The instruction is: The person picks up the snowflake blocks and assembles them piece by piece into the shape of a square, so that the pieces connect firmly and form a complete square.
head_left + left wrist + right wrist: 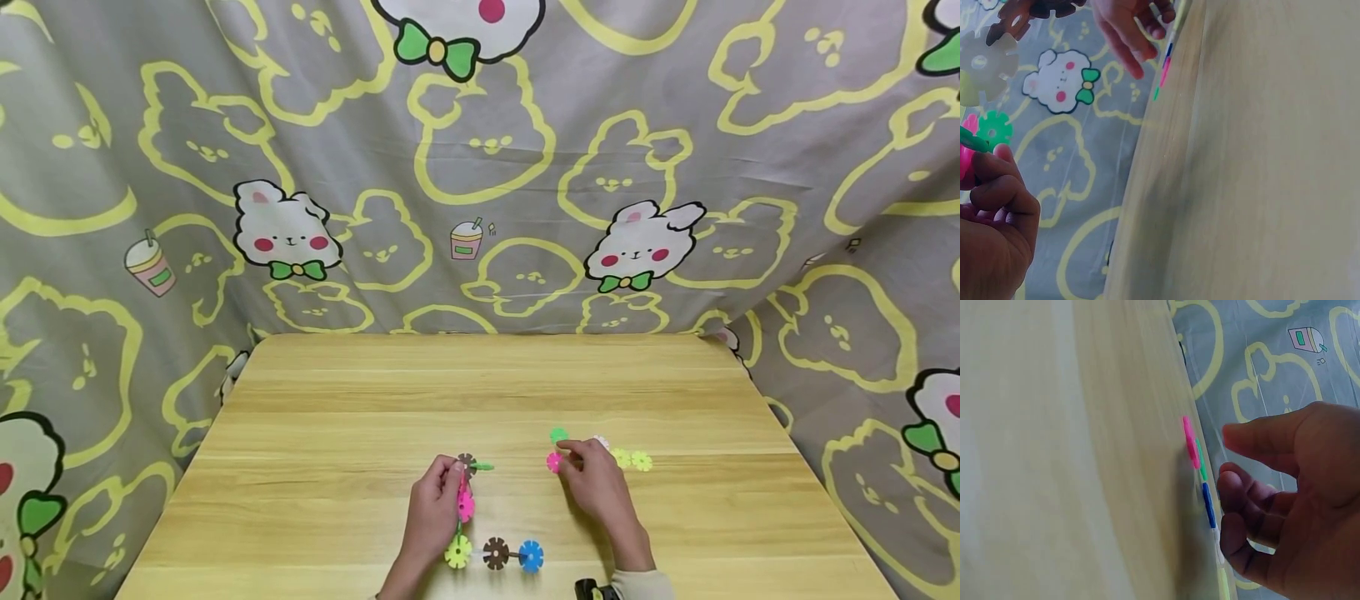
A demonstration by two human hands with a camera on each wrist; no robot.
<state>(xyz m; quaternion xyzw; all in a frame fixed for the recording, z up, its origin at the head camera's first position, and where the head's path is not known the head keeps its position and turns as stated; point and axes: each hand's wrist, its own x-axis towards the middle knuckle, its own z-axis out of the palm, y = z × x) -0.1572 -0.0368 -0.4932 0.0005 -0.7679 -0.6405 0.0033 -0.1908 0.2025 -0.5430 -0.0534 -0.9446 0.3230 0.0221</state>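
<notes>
My left hand (433,510) pinches a chain of interlocked notched plastic discs near its upper end. A brown disc (467,461) and an edge-on green disc (484,466) show above the fingers. Below hang a pink disc (467,506), a yellow disc (457,552), another brown disc (496,553) and a blue disc (531,556). The right hand (600,483) hovers by the loose discs, fingers loosely bent and nothing between them. Nearest to it lie a loose pink disc (553,462) and a loose green disc (558,435); in the right wrist view a loose blue disc (1209,505) lies close by.
Past the right hand lie a white disc (602,441) and two yellow discs (642,461), partly hidden. Everything is on a wooden table (337,417). A patterned curtain (360,167) hangs behind it and at both sides.
</notes>
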